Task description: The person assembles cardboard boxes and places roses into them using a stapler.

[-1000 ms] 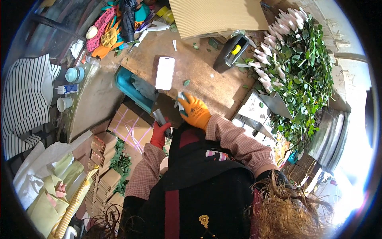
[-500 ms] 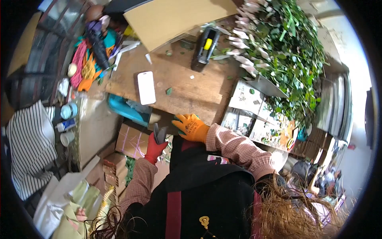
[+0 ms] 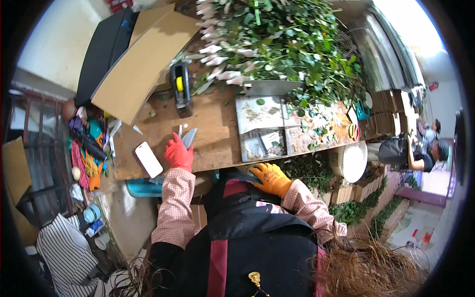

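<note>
My left hand (image 3: pixel 179 154), in a red glove, is over the table's left part. It is closed on a grey two-pronged thing (image 3: pixel 188 138), flat and pointed, whose kind I cannot make out. Just left of that hand lies a phone (image 3: pixel 148 160) with a bright white screen. My right hand (image 3: pixel 272 179), in an orange glove, rests low by the table's front edge, against the dark apron (image 3: pixel 247 218). Its fingers are apart, and I see nothing held in them.
The wooden table (image 3: pixel 213 133) bears a tape dispenser (image 3: pixel 180 86), a metal-edged board (image 3: pixel 260 116) and a large heap of leafy stems (image 3: pixel 297 49) with pale wrapped heads. Cardboard (image 3: pixel 143 64) leans at the back left. A white bucket (image 3: pixel 352 161) stands at right; another person (image 3: pixel 430 153) is beyond.
My view has swung to the right. My left hand has risen from below the table's edge to above the tabletop, still with the grey thing. My right hand has dropped off the edge toward the apron.
</note>
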A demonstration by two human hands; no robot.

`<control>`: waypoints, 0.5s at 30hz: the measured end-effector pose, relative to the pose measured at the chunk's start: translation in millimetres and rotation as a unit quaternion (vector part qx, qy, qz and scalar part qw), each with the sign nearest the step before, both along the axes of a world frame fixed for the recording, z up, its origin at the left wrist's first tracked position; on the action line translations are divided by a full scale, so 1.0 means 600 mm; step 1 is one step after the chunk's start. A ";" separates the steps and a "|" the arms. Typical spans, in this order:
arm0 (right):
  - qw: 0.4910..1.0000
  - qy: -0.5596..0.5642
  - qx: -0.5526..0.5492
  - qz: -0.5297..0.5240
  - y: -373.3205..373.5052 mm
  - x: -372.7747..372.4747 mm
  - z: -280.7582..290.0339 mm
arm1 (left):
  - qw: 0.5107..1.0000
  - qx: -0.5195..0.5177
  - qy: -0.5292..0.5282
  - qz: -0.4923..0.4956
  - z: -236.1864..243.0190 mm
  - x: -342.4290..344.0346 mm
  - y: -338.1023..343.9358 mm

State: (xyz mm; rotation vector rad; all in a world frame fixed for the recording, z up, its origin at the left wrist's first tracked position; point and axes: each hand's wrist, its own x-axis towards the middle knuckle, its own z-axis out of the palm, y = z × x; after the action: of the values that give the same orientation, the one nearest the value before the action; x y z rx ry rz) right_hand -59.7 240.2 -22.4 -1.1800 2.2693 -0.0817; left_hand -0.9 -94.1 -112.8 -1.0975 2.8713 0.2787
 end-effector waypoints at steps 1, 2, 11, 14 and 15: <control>1.000 -0.001 -0.007 -0.030 0.025 0.007 0.001 | 0.991 -0.028 0.099 -0.083 0.026 -0.009 0.005; 0.998 0.000 -0.008 -0.062 0.050 0.014 -0.006 | 0.965 -0.056 0.196 -0.165 0.069 -0.020 0.011; 0.984 0.068 -0.109 -0.121 0.237 0.077 -0.061 | 0.302 0.615 0.478 -0.550 0.620 -0.131 0.379; 0.983 0.065 -0.123 -0.117 0.288 0.100 -0.079 | 0.204 0.602 0.477 -0.607 0.669 -0.090 0.519; 0.983 0.060 -0.121 -0.126 0.308 0.110 -0.079 | 0.175 0.601 0.475 -0.619 0.684 -0.077 0.562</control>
State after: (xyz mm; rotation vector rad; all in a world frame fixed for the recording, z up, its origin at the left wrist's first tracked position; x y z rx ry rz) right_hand 6.5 424.8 -69.8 -1.0313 2.5618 -0.4044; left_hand -47.3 243.3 297.6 2.0198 1.2044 2.5628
